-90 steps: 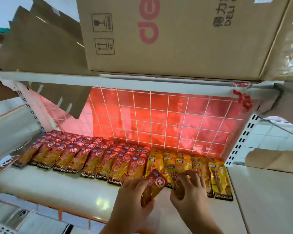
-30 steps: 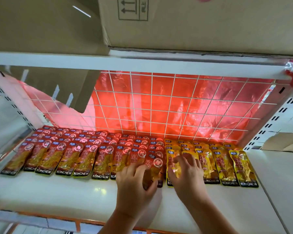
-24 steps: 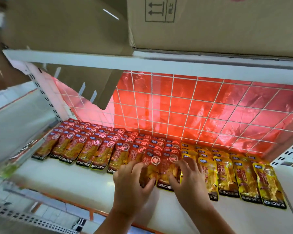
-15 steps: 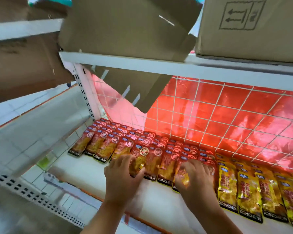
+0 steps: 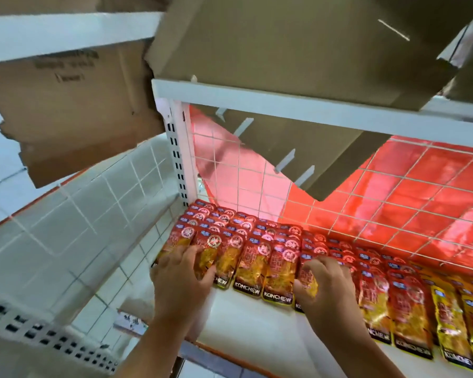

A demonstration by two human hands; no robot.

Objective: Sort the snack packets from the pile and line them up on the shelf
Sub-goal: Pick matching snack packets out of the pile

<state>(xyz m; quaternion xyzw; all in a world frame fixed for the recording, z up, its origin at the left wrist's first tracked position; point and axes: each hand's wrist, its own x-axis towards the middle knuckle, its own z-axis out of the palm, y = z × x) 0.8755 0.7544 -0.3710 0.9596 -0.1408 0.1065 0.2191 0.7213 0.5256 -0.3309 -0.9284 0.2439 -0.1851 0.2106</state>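
Red snack packets [image 5: 257, 264] lie in overlapping rows along the white shelf [image 5: 246, 326], from its left end toward the right. Yellow packets [image 5: 452, 323] continue the rows at the right edge of view. My left hand [image 5: 179, 282] rests flat on the leftmost front packets, fingers spread and thumb lying on top. My right hand [image 5: 327, 287] is a few packets to the right, fingers curled over the lower end of one front red packet [image 5: 309, 281], thumb under its edge. No loose pile is in view.
A white wire grid [image 5: 393, 203] with red foil behind closes the back. A slotted upright post [image 5: 178, 156] bounds the left end. Cardboard boxes [image 5: 284, 45] sit on the shelf above, and a flap [image 5: 320, 151] hangs down. Another box [image 5: 66, 105] stands on the left.
Both hands have slid left along the front row, from the red-yellow border to the left end. The view has swung left with them. The loose red packet held earlier now lies in the row.
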